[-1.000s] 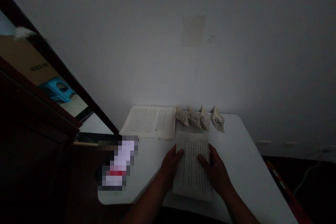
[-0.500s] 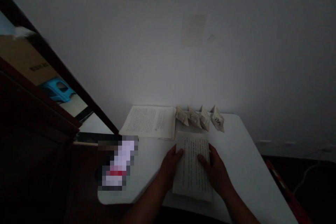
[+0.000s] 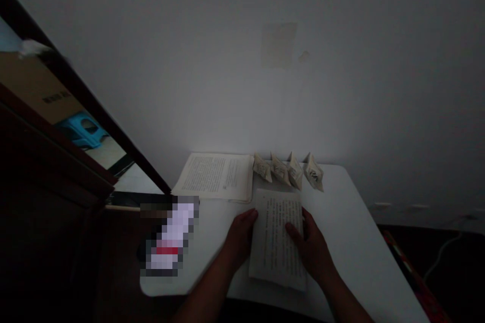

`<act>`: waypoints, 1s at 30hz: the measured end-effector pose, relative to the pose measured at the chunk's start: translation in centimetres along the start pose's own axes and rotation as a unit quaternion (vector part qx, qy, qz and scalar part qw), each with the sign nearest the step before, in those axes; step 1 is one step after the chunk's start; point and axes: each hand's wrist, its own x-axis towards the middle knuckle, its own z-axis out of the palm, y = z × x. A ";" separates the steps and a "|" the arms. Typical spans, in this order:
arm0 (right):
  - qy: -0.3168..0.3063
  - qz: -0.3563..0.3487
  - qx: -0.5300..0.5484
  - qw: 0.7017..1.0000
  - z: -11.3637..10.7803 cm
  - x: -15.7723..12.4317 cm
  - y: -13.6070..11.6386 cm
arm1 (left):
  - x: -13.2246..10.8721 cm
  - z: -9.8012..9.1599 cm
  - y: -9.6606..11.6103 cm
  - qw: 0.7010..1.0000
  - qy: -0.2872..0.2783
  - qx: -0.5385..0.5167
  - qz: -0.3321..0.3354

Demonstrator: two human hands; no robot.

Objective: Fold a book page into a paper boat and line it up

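Observation:
A printed sheet of paper [image 3: 276, 242], covered in columns of characters, is between my hands above the near part of the white table. My right hand [image 3: 311, 242] grips its right edge, thumb on top and the other fingers underneath, mostly hidden. At the left edge, my left hand [image 3: 241, 234] is closed with its thumb tip right at the paper's margin; its lower fingers are hard to see in the dim light. Beyond the sheet stand several folded paper boats in a row, among them one boat [image 3: 313, 173] at the right end.
A stack of printed pages [image 3: 215, 176] lies at the back left of the white table [image 3: 352, 242]. A blurred-out phone-like object [image 3: 172, 237] is at the left edge. A dark frame with a mirror-like pane [image 3: 109, 149] leans on the left; the wall rises behind.
My left thumb has slid left off the sheet's face to its edge, and the left hand has shifted slightly outward. The right hand and the sheet stay nearly in place.

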 end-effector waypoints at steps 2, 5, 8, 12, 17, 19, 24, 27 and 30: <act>-0.002 0.003 -0.003 1.000 0.0 -0.1 -0.2 | 0.3 -1.2 0.5 0.994 0.018 0.102 0.018; -0.002 0.004 -0.015 1.000 0.1 -0.1 -0.3 | 0.8 -2.7 1.0 0.989 0.023 0.145 0.007; 0.006 0.000 -0.016 1.000 0.1 0.0 -0.2 | 1.2 -3.3 1.2 0.985 0.016 0.173 -0.004; 0.000 0.001 0.000 1.000 0.1 0.1 0.1 | 1.4 -3.1 1.2 0.980 0.016 0.198 -0.005; -0.005 0.008 -0.013 1.000 0.2 0.1 0.0 | 1.3 -3.1 1.2 0.978 0.011 0.209 -0.007; -0.003 0.004 -0.012 1.000 0.2 0.1 0.1 | 1.3 -3.2 1.3 0.977 0.009 0.212 -0.009; 0.005 0.000 -0.006 1.000 0.2 0.3 0.5 | 1.3 -3.3 1.2 0.976 0.008 0.217 -0.011; 0.005 0.002 -0.013 1.000 0.2 0.3 0.5 | 1.3 -3.3 1.1 0.976 0.007 0.216 -0.011; 0.010 0.002 -0.025 1.000 0.2 0.2 0.2 | 1.3 -3.4 1.0 0.976 0.007 0.217 -0.009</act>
